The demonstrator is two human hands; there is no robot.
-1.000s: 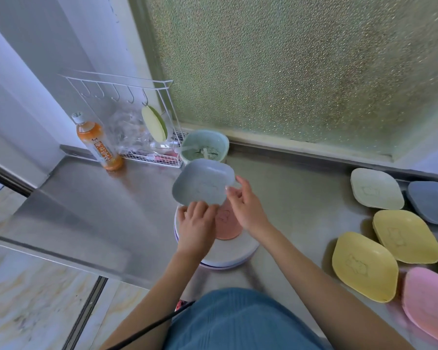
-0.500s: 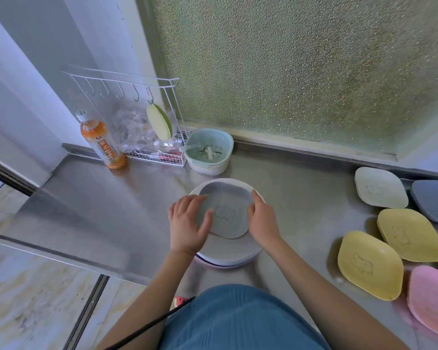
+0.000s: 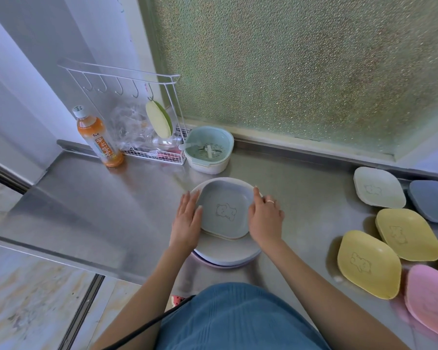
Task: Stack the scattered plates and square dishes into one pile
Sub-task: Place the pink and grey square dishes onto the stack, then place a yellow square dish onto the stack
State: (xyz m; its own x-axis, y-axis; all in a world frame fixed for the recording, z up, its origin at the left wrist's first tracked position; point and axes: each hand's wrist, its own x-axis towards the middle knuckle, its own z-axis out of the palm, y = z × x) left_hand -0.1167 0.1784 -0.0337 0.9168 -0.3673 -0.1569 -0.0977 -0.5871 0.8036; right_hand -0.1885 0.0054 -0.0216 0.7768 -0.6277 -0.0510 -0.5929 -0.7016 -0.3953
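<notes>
The grey-blue square dish (image 3: 225, 210) sits on top of the pile (image 3: 228, 256), in the middle of the counter (image 3: 99, 198) — the settling step. The left hand (image 3: 186, 223) lies flat against its left rim, grip spread; the right hand (image 3: 264, 221) cups its right rim, fingers loosely curled. Next, probably, a reach right of the pile to the nearest yellow dish (image 3: 368, 263) — lifted by its edge.

Bright daylight through frosted window (image 3: 301, 66), soft shadows, wide-angle edge distortion

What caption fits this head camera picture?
Both hands settle a grey-blue square dish onto the plate pile.
</notes>
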